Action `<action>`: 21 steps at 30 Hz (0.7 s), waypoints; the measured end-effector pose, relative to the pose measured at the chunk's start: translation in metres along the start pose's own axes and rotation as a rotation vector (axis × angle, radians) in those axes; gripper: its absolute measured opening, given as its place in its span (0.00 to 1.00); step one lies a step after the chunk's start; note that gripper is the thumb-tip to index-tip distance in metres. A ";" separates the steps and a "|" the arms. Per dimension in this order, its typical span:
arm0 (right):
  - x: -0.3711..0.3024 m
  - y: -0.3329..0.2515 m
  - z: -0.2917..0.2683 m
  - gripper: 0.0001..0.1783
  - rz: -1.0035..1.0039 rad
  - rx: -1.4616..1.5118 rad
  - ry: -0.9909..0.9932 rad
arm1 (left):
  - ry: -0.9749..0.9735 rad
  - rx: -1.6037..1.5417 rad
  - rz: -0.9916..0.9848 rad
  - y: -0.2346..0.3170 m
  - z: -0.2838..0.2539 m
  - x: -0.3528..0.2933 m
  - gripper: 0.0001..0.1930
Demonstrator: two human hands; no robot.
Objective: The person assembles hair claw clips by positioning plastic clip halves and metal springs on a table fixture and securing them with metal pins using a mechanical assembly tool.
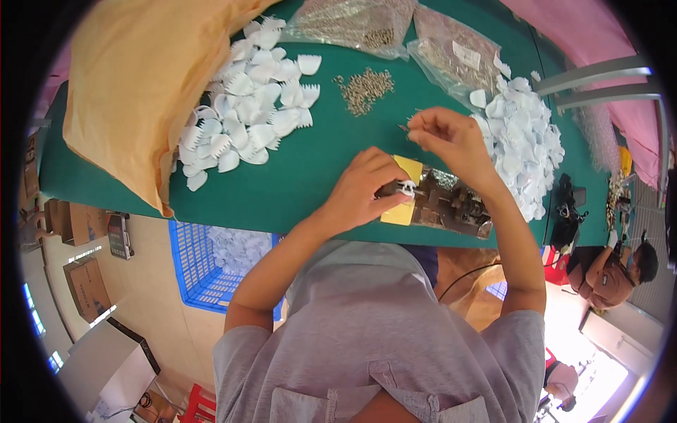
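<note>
My left hand (365,187) is closed around a small dark-and-white plastic piece (405,188), held over the yellow plate (399,213) of a small metal bench fixture (451,204). Fingers hide most of the dark part. My right hand (450,137) is raised beyond the fixture, its thumb and fingertips pinched together. Something thin and tiny shows at those fingertips, too small to name. Ahead of my hands lies a loose pile of small brownish metal parts (364,92) on the green tabletop (303,176).
White toothed plastic pieces (247,106) spill beside a large brown paper bag (134,99) at left. Another white heap (522,141) lies at right. Clear bags (352,25) of small parts lie at the back. Below the table stands a blue crate (204,271). A co-worker (610,275) sits far right.
</note>
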State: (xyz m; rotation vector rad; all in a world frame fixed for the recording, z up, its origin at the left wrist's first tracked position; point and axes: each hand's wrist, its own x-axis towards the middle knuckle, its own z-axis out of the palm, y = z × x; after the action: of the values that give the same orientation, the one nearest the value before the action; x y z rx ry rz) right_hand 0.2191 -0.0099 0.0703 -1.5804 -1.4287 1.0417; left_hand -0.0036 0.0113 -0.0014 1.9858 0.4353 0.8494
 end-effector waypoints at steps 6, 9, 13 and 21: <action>-0.057 -0.018 0.008 0.06 -0.023 -0.194 -0.074 | -0.030 -0.012 -0.058 -0.001 0.000 0.004 0.16; -0.061 -0.022 0.012 0.04 -0.102 -0.328 -0.085 | -0.011 -0.026 -0.065 -0.001 0.002 0.003 0.16; -0.064 -0.021 0.014 0.04 -0.142 -0.428 -0.095 | -0.009 -0.020 -0.054 0.000 0.003 0.002 0.16; -0.073 -0.017 0.031 0.03 -0.100 -0.398 0.000 | 0.004 -0.069 -0.069 0.000 0.003 0.001 0.15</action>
State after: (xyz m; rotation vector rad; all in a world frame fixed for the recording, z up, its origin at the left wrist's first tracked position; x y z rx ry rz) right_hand 0.1811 -0.0803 0.0800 -1.7586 -1.7761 0.7284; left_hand -0.0007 0.0098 -0.0027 1.8956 0.4680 0.8147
